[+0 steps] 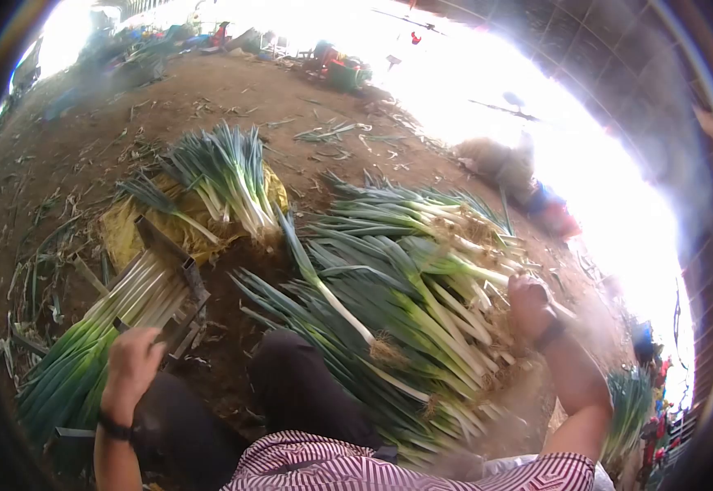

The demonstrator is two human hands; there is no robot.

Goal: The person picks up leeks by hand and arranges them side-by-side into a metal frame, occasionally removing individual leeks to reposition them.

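A large heap of leeks [406,262] lies on the ground in front of me and to the right, roots pointing right. My right hand [530,301] is closed round the white stem of a leek at the heap's right edge. My left hand [133,360] hovers by the metal frame [178,254], fingers curled; whether it holds anything is hidden. Trimmed leeks [139,299] lie in that frame, their green leaves toward the lower left. One leek [336,303] lies across the heap, its roots near my knee.
Behind the frame, a leek bundle [234,176] rests on a yellow sack [123,233]. Leaf scraps litter the brown soil [209,90]. Sacks [500,164] stand at the upper right, more leeks [628,405] at the lower right, and a green basket [347,75] farther back.
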